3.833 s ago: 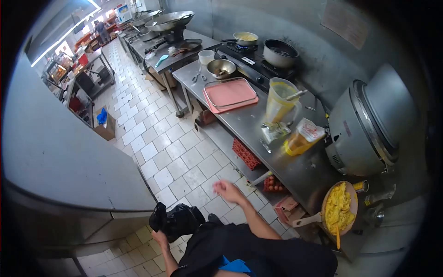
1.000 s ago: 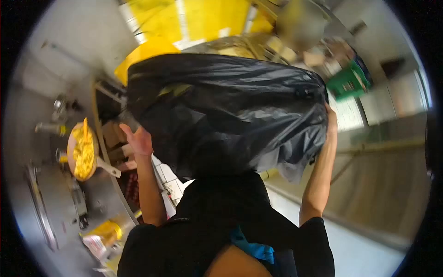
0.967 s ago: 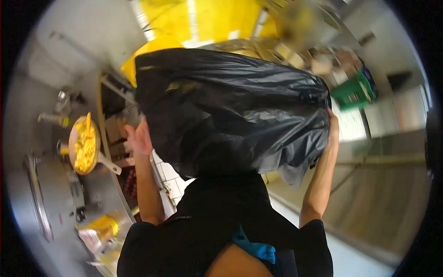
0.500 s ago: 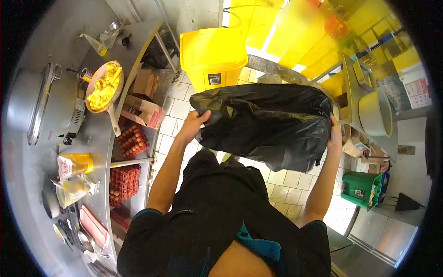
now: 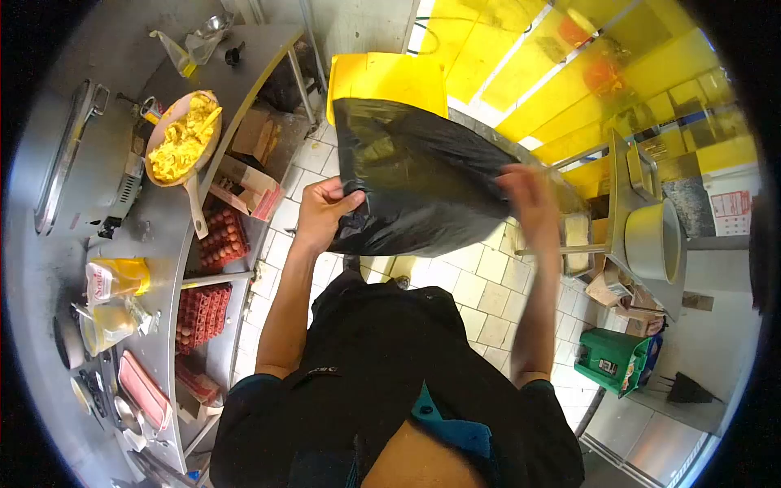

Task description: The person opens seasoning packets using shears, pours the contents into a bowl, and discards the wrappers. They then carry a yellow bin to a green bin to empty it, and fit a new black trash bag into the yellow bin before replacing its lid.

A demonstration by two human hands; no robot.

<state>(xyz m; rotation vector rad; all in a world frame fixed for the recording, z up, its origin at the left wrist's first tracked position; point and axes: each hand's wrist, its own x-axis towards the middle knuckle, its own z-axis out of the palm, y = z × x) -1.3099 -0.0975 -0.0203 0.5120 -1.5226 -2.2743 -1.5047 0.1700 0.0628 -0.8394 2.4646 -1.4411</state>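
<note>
A black plastic bag [image 5: 423, 179] hangs spread out in front of my body, over the tiled floor. Its upper left part covers some of the yellow bin [image 5: 386, 80]. My left hand [image 5: 325, 213] pinches the bag's left side, thumb on top. At the bag's right end is my right hand [image 5: 529, 199], smeared by motion; its fingers touch or overlap the bag's edge, and the grip cannot be made out.
On the left, a metal counter [image 5: 163, 236] holds a pan of yellow food [image 5: 185, 142]; egg trays [image 5: 203, 315] sit on the shelf below. At right are a shelf with a large round pot [image 5: 647, 232] and a green crate [image 5: 614, 359].
The bag has moved up and left, now overlapping the yellow bin's front, and its right end has narrowed. My right hand has moved left, toward my left hand.
</note>
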